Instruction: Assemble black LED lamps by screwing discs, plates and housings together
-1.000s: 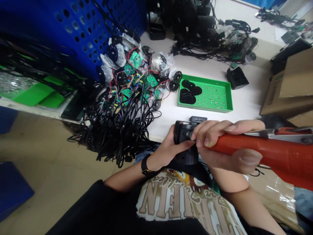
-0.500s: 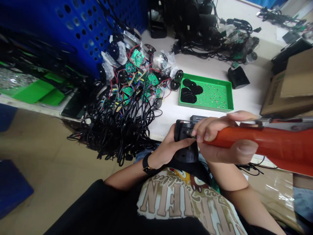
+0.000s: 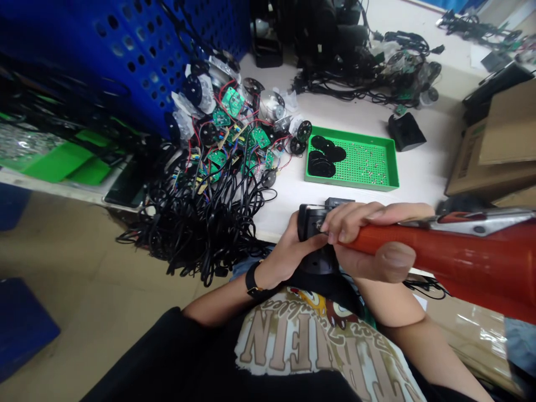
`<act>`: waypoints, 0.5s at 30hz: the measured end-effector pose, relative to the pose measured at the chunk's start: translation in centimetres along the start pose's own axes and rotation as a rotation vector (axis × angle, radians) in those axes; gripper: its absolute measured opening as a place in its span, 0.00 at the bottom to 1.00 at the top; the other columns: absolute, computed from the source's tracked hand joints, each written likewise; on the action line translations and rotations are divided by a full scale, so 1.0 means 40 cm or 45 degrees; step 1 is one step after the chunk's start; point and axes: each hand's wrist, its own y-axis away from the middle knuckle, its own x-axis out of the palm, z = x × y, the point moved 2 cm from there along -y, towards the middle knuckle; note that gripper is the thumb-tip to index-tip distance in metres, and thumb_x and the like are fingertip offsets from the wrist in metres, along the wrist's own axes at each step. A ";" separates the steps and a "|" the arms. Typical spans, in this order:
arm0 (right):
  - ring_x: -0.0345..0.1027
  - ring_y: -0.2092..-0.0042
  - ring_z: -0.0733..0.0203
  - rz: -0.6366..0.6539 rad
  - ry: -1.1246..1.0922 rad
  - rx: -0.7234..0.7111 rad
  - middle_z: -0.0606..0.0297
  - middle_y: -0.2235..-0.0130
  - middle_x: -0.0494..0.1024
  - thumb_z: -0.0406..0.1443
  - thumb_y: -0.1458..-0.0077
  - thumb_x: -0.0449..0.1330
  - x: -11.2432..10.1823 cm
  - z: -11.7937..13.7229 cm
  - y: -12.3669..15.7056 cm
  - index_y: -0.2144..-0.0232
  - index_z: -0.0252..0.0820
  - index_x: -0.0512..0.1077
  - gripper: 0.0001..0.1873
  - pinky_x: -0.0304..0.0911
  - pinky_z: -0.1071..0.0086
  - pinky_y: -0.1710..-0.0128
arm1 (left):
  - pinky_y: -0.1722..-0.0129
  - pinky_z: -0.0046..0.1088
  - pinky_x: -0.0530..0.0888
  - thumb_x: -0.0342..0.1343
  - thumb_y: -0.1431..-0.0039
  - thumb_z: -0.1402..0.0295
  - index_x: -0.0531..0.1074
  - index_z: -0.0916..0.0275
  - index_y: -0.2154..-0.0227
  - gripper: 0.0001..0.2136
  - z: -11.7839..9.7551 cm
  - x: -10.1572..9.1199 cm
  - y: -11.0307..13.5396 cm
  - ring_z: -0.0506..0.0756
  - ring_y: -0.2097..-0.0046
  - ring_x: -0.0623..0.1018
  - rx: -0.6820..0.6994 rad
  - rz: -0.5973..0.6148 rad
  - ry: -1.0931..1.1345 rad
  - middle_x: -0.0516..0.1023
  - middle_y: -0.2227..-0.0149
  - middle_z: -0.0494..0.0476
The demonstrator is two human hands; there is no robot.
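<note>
My right hand is wrapped round an orange electric screwdriver whose tip is pressed into a black plastic device. That device is held above my lap, at the table's near edge. My left hand, with a black wristband, grips the device from the left and below. The screwdriver's tip is mostly hidden behind my right fingers.
A green tray with small screws and black discs lies just beyond. Left of it lies a pile of green circuit boards and tangled black cables. A blue perforated crate stands at back left, cardboard boxes at right.
The screwdriver has come closer to the camera and pushed slightly further left onto the device. Both hands keep their grip.
</note>
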 end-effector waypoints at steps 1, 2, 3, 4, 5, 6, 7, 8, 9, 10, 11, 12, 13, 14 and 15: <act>0.61 0.82 0.65 -0.037 -0.048 -0.076 0.77 0.77 0.70 0.51 0.37 0.61 0.000 -0.002 -0.002 0.56 0.56 0.72 0.12 0.66 0.67 0.80 | 0.44 0.39 0.70 0.78 0.55 0.60 0.73 0.58 0.52 0.28 0.000 0.001 -0.001 0.61 0.47 0.75 -0.023 0.016 0.014 0.77 0.54 0.54; 0.60 0.83 0.66 -0.065 -0.106 -0.137 0.77 0.78 0.69 0.50 0.36 0.61 0.000 -0.005 -0.005 0.56 0.55 0.73 0.11 0.65 0.68 0.82 | 0.45 0.39 0.71 0.78 0.55 0.60 0.74 0.58 0.53 0.27 0.001 0.003 -0.001 0.61 0.48 0.76 -0.052 0.035 0.031 0.77 0.55 0.54; 0.60 0.83 0.66 -0.071 -0.155 -0.166 0.77 0.78 0.69 0.49 0.36 0.61 0.000 -0.011 -0.009 0.57 0.53 0.72 0.11 0.64 0.68 0.82 | 0.45 0.39 0.72 0.78 0.55 0.60 0.74 0.58 0.54 0.26 0.002 0.005 -0.001 0.61 0.48 0.76 -0.082 0.053 0.047 0.77 0.55 0.54; 0.60 0.83 0.66 -0.035 -0.182 -0.148 0.77 0.78 0.68 0.48 0.36 0.61 0.001 -0.017 -0.013 0.57 0.53 0.72 0.10 0.65 0.68 0.82 | 0.46 0.39 0.72 0.78 0.55 0.60 0.74 0.58 0.55 0.26 0.003 0.007 -0.002 0.61 0.48 0.76 -0.104 0.064 0.060 0.78 0.56 0.54; 0.61 0.83 0.66 -0.006 -0.206 -0.134 0.77 0.79 0.68 0.49 0.35 0.61 0.001 -0.023 -0.016 0.57 0.52 0.72 0.11 0.65 0.68 0.83 | 0.46 0.39 0.72 0.78 0.55 0.61 0.74 0.58 0.55 0.25 0.003 0.008 -0.002 0.61 0.48 0.76 -0.112 0.063 0.066 0.78 0.55 0.54; 0.61 0.83 0.66 0.003 -0.224 -0.135 0.77 0.79 0.68 0.48 0.35 0.60 0.001 -0.027 -0.018 0.57 0.52 0.72 0.11 0.64 0.69 0.83 | 0.45 0.39 0.72 0.78 0.54 0.61 0.74 0.58 0.55 0.25 0.004 0.008 -0.003 0.62 0.47 0.76 -0.106 0.051 0.068 0.78 0.55 0.54; 0.61 0.84 0.66 0.001 -0.234 -0.145 0.77 0.79 0.68 0.47 0.36 0.60 0.000 -0.029 -0.019 0.57 0.51 0.73 0.10 0.63 0.69 0.84 | 0.45 0.39 0.71 0.78 0.55 0.61 0.74 0.58 0.55 0.25 0.006 0.008 -0.005 0.62 0.47 0.76 -0.093 0.037 0.069 0.78 0.55 0.54; 0.60 0.84 0.66 -0.005 -0.234 -0.165 0.77 0.79 0.67 0.46 0.36 0.61 0.000 -0.030 -0.020 0.57 0.50 0.73 0.10 0.62 0.70 0.85 | 0.44 0.39 0.71 0.78 0.55 0.61 0.74 0.58 0.55 0.26 0.008 0.008 -0.006 0.62 0.46 0.76 -0.079 0.025 0.068 0.78 0.55 0.54; 0.60 0.84 0.66 -0.011 -0.222 -0.184 0.76 0.79 0.67 0.46 0.36 0.61 0.001 -0.030 -0.019 0.57 0.50 0.74 0.10 0.62 0.70 0.85 | 0.43 0.40 0.70 0.79 0.56 0.60 0.74 0.58 0.55 0.27 0.010 0.007 -0.006 0.62 0.45 0.75 -0.065 0.018 0.065 0.78 0.55 0.54; 0.59 0.84 0.66 -0.017 -0.200 -0.203 0.77 0.79 0.67 0.45 0.36 0.61 0.003 -0.029 -0.019 0.57 0.50 0.74 0.09 0.62 0.70 0.85 | 0.42 0.40 0.70 0.79 0.56 0.60 0.74 0.58 0.54 0.28 0.013 0.006 -0.007 0.63 0.45 0.75 -0.056 0.016 0.062 0.78 0.54 0.54; 0.58 0.85 0.66 -0.022 -0.171 -0.219 0.77 0.80 0.66 0.45 0.36 0.61 0.007 -0.027 -0.017 0.58 0.51 0.74 0.09 0.62 0.70 0.86 | 0.41 0.41 0.70 0.79 0.56 0.59 0.74 0.58 0.54 0.28 0.015 0.006 -0.006 0.63 0.45 0.75 -0.050 0.014 0.059 0.78 0.54 0.54; 0.57 0.86 0.67 -0.030 -0.137 -0.224 0.78 0.81 0.65 0.46 0.36 0.61 0.011 -0.026 -0.016 0.58 0.53 0.73 0.08 0.61 0.71 0.86 | 0.41 0.41 0.69 0.79 0.57 0.58 0.73 0.58 0.53 0.29 0.017 0.005 -0.005 0.63 0.44 0.75 -0.046 0.012 0.053 0.78 0.53 0.55; 0.56 0.86 0.67 -0.057 -0.102 -0.223 0.78 0.81 0.64 0.48 0.36 0.60 0.015 -0.024 -0.016 0.58 0.54 0.73 0.09 0.60 0.71 0.87 | 0.40 0.42 0.69 0.79 0.57 0.58 0.73 0.58 0.52 0.30 0.019 0.005 -0.004 0.63 0.44 0.75 -0.045 0.010 0.043 0.78 0.52 0.55; 0.55 0.87 0.67 -0.099 -0.067 -0.208 0.79 0.82 0.63 0.49 0.36 0.59 0.018 -0.022 -0.017 0.58 0.55 0.73 0.10 0.58 0.71 0.88 | 0.40 0.42 0.69 0.79 0.56 0.58 0.72 0.57 0.51 0.31 0.019 0.005 -0.004 0.63 0.43 0.75 -0.048 0.010 0.028 0.78 0.51 0.55; 0.54 0.87 0.66 -0.147 -0.032 -0.169 0.79 0.82 0.63 0.50 0.36 0.59 0.022 -0.021 -0.019 0.57 0.55 0.73 0.11 0.58 0.70 0.88 | 0.39 0.43 0.69 0.78 0.55 0.57 0.72 0.57 0.50 0.31 0.018 0.004 -0.004 0.63 0.43 0.74 -0.046 0.009 0.007 0.77 0.51 0.56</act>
